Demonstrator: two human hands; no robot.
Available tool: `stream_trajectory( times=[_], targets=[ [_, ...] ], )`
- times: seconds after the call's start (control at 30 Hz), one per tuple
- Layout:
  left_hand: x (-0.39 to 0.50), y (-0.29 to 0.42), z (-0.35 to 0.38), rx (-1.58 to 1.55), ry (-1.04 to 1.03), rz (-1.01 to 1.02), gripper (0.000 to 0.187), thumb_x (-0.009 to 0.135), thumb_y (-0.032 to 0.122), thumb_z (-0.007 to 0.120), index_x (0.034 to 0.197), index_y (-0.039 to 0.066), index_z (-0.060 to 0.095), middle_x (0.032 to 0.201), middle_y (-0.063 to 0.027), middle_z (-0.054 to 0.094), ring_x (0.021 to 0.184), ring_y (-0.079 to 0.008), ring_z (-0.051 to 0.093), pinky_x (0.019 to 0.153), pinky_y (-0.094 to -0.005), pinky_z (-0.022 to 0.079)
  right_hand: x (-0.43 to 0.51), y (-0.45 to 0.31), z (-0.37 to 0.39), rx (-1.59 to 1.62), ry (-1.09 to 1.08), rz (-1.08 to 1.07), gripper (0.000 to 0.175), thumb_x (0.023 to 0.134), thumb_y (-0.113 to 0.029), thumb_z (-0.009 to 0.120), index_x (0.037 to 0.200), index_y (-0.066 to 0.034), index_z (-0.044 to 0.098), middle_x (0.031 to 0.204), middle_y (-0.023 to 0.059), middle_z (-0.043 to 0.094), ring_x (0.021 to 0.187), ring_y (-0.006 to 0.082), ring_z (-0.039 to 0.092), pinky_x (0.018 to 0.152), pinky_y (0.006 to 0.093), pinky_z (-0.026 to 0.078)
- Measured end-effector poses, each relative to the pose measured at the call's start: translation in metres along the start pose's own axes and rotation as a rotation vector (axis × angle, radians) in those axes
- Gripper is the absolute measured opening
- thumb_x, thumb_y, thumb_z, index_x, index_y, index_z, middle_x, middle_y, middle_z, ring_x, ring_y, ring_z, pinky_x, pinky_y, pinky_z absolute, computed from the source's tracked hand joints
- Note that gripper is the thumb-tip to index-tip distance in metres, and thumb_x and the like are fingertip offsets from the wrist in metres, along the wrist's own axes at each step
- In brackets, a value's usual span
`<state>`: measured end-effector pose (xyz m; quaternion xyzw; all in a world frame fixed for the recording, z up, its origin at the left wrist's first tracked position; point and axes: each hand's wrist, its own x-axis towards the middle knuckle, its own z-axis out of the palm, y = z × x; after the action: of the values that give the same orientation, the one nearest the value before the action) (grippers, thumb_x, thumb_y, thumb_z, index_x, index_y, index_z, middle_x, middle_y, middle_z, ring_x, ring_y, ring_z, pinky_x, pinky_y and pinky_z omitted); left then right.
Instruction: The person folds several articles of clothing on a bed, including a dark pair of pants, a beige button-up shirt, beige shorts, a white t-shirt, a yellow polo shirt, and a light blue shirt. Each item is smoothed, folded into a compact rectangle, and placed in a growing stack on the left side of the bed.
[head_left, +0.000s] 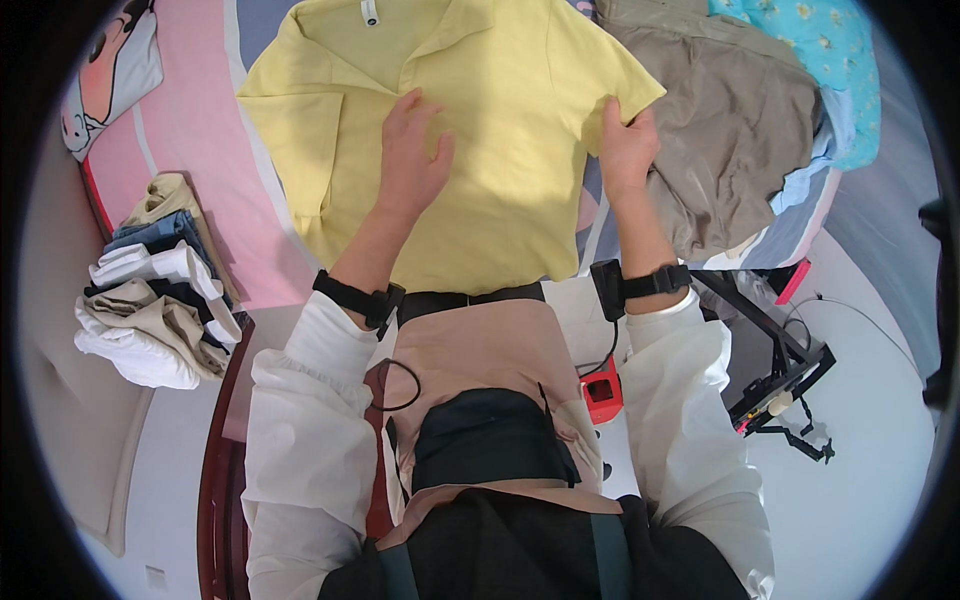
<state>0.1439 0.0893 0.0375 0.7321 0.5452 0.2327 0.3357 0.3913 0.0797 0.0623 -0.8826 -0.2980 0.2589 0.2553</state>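
A yellow collared shirt (480, 187) lies spread on the bed, collar away from me and hem toward my body. Its left sleeve (300, 142) is folded in over the side. My right hand (630, 146) pinches the edge of the other sleeve (611, 75) between thumb and fingers. Over the middle of the shirt, just below the neck opening, is my left hand (412, 154), fingers apart and holding nothing. Whether its fingertips touch the cloth I cannot tell. A small white label (370, 13) shows inside the collar.
Right of the shirt lies a crumpled brown garment (727, 135), with turquoise flowered fabric (832, 67) behind it. Folded clothes (161, 292) are stacked at the left on the bed's edge. A cartoon-print cloth (112, 75) lies far left. A black metal stand (780, 367) is at lower right.
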Motion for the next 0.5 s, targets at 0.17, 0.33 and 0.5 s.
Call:
stream_trajectory(
  times=[0.17, 0.33, 0.5],
  targets=[
    [0.005, 0.008, 0.008, -0.112, -0.008, -0.070, 0.032, 0.075, 0.010, 0.061, 0.105, 0.002, 0.052, 0.119, -0.0183, 0.045, 0.112, -0.0335, 0.043, 0.093, -0.0388, 0.037, -0.020, -0.038, 0.008, -0.235, -0.063, -0.258, 0.033, 0.078, -0.024, 0.063, 0.101, -0.0014, 0.055, 0.085, 0.0181, 0.062, 0.076, 0.0308, 0.062, 0.066, 0.0370, 0.049],
    [0.007, 0.012, 0.011, -0.147, 0.050, -0.160, 0.035, 0.075, 0.008, 0.060, 0.109, 0.003, 0.051, 0.119, -0.0181, 0.046, 0.112, -0.0329, 0.043, 0.095, -0.0384, 0.036, -0.045, -0.053, 0.029, -0.169, -0.458, -0.419, 0.033, 0.081, -0.024, 0.061, 0.103, -0.0020, 0.052, 0.081, 0.0145, 0.061, 0.072, 0.0330, 0.060, 0.063, 0.0399, 0.048],
    [0.011, 0.024, 0.010, 0.012, 0.043, 0.072, 0.043, 0.076, 0.018, 0.061, 0.115, 0.005, 0.050, 0.128, -0.0145, 0.042, 0.118, -0.0293, 0.039, 0.097, -0.0421, 0.033, -0.043, -0.017, 0.030, -0.158, -0.243, -0.814, 0.024, 0.080, -0.017, 0.058, 0.099, -0.0026, 0.057, 0.086, 0.0130, 0.061, 0.085, 0.0318, 0.057, 0.074, 0.0397, 0.046]
  ],
)
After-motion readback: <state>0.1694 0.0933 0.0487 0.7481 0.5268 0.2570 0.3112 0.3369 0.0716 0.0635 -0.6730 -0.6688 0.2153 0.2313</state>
